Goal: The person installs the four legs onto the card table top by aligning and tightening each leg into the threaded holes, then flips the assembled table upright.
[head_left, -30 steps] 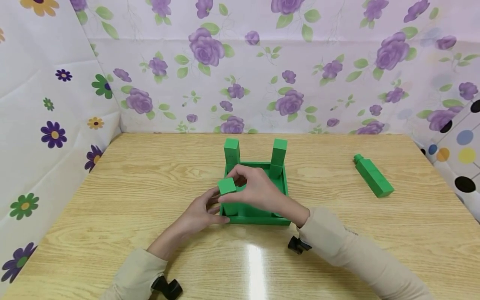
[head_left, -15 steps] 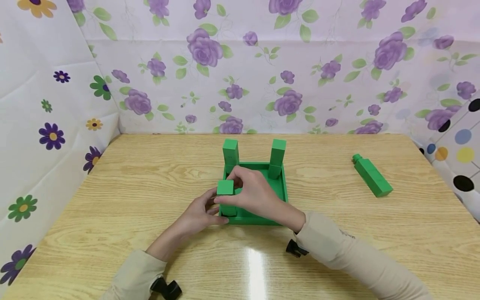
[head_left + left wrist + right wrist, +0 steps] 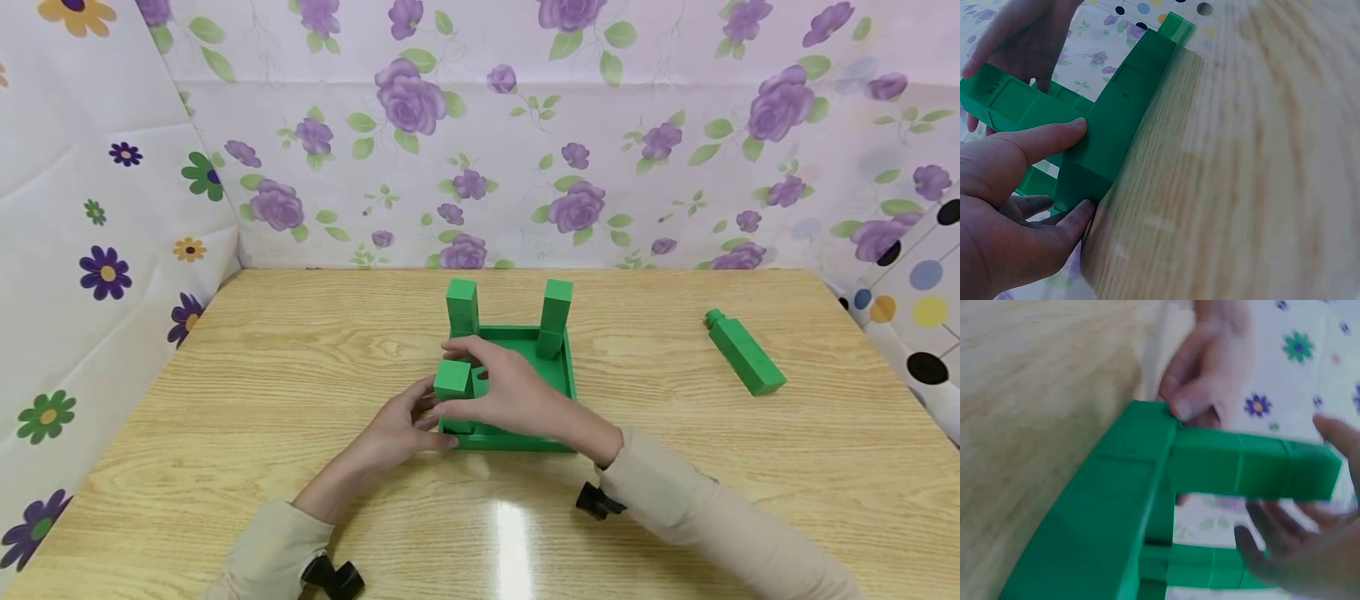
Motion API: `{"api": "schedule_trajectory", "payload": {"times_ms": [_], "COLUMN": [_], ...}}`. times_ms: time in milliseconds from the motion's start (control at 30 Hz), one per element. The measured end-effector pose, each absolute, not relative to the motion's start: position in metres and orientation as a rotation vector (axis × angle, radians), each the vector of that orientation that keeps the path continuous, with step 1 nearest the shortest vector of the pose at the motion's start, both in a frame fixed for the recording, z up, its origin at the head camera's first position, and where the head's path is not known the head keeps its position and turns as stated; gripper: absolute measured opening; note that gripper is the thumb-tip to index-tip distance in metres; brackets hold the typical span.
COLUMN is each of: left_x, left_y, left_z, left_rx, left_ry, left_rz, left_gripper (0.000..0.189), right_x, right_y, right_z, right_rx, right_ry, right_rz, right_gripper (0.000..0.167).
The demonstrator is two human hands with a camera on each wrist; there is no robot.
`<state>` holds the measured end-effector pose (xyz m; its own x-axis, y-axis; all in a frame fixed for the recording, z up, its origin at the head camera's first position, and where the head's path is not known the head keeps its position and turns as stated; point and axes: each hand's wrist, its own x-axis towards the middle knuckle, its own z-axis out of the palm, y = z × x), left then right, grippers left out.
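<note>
A shallow green square tray (image 3: 517,443) lies on the table with square green posts at its corners. The front-left post (image 3: 453,381) stands upright, its top turned slightly askew to the tray. My right hand (image 3: 517,392) is around this post's upper end, thumb and fingers spread; in the right wrist view they stand apart from the post (image 3: 1254,464). My left hand (image 3: 397,425) grips the tray's front-left corner, pinching the wall (image 3: 1088,162) beside the post's foot. The back-left post (image 3: 462,307) and back-right post (image 3: 556,308) stand upright. My right hand hides part of the tray.
A loose green post (image 3: 746,356) with a narrow knobbed end lies on the table (image 3: 645,367) at the right. Behind the table hangs a cloth (image 3: 517,150) with purple flowers, and a patterned cloth (image 3: 105,333) hangs at the left.
The front-left post turned square to the tray by half a second ago and is slightly askew now. My right hand's fingers have spread off it. My left hand stays at the corner.
</note>
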<state>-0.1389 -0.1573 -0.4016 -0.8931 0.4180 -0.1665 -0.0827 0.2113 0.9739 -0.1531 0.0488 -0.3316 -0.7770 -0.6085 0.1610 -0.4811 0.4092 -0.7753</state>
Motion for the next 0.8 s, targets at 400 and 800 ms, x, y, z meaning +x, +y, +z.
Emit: {"api": "schedule_trajectory", "payload": {"times_ms": [400,800], "left_x": [-0.139,-0.139], "left_y": [-0.156,-0.158], "left_z": [-0.402,-0.402], "left_rx": [0.278,0.3], "left_ry": [2.119,2.098], "left_rz": [1.728,1.742], "left_gripper": [0.086,0.085], "right_x": [-0.18,-0.175], "right_y": [0.069,0.059], "right_z": [-0.333,-0.338], "right_rx": [-0.945,-0.944], "right_ry": [1.929,2.192], "right_rz": [-1.429,-1.432], "right_gripper": [0.059,0.045]}}
